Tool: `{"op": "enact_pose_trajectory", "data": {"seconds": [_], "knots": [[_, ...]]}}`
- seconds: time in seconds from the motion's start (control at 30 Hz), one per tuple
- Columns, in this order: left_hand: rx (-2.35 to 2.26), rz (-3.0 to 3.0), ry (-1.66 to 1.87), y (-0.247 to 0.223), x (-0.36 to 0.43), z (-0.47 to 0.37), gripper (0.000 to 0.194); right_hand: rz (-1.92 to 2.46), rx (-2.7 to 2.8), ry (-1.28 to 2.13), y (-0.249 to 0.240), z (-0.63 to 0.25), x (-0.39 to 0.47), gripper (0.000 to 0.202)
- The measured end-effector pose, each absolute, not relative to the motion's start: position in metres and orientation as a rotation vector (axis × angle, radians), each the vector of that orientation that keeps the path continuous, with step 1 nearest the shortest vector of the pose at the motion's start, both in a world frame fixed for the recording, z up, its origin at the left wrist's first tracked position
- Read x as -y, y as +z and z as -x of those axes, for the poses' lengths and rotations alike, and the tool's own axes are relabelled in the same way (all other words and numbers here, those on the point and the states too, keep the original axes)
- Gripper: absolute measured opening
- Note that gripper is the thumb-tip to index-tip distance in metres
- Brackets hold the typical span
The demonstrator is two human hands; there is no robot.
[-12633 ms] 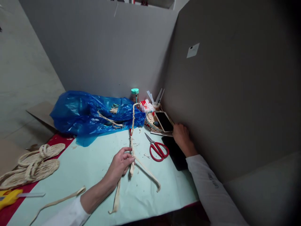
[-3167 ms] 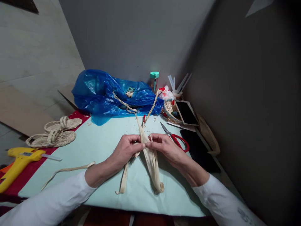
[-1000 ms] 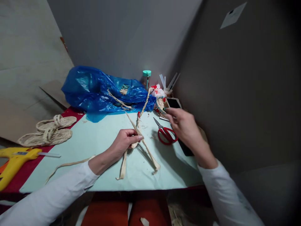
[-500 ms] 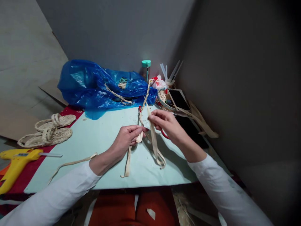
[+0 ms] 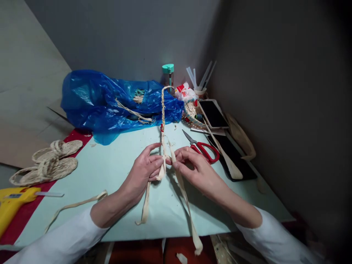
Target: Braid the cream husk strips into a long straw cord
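Note:
A pale braid of dried plant fibre runs up from my hands, with a small red clip or tie partway along it. My left hand is closed on the braid's lower end, and a loose strand hangs below it. My right hand pinches a flat fibre strip just to the right of the braid. The strip's long tail reaches past the table's front edge. Both hands are close together, their fingertips nearly touching.
Red-handled scissors and dark phones or tablets lie at right. A blue plastic bag covers the back. Woven sandals and a yellow glue gun are at left. One loose strip lies near my left forearm.
My right hand has come down and closer to my left. The strip's tail now hangs straighter and further toward me. The braid stands more upright, and the scissors have come into fuller view.

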State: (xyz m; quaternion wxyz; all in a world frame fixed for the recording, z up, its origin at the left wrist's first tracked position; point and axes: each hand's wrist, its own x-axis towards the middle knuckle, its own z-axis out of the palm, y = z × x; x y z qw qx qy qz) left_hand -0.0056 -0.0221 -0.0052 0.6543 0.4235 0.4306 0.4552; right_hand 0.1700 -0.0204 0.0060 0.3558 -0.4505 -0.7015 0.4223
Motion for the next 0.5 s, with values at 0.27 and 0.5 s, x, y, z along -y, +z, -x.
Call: {"op": "enact_pose_trajectory", "data": {"seconds": [0.27,0.5], "knots": [[-1.072,-0.824,0.958,-0.0101,0.0199,0.0084,0.029,1.342,1.735,1.330,0.0004,-0.1670,0.0194,0.016],[-1.101,-0.778,0.926,-0.0082,0.0195,0.0112,0.029,1.276,1.843,1.289,0.0036,-0.1673,0.0224,0.011]]}}
